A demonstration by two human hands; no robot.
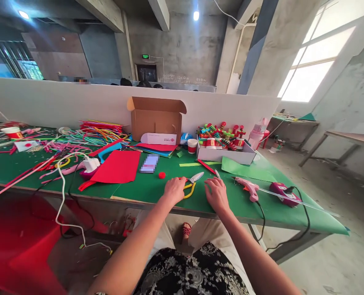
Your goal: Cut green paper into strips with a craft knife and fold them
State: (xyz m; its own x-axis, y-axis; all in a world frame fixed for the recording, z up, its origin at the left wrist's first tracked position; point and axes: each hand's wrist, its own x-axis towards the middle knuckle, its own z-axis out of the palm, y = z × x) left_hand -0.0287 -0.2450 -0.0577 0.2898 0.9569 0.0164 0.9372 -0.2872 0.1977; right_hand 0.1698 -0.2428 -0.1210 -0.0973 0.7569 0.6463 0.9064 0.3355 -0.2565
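My left hand [175, 190] is closed at the front edge of the green table, fingers curled downward. A bit of red shows at its fingertips, but what they hold is hidden. Right beside it lie scissors [196, 177] with yellow handles, blades pointing away to the right. My right hand [216, 194] rests on the table with its fingers apart, holding nothing I can see. Just beyond those fingers are a small white-tipped object [217, 174] and a red strip [205, 166]. A small round red piece [161, 175] lies left of my left hand.
To the right are a pink glue gun [248, 187] and a purple power socket [285, 194] with cords over the edge. Behind stands a white box [225, 155] of colourful figures, near a paper cup [192, 146]. Red sheets [117, 167] and tangled pipe cleaners [77, 141] cover the left.
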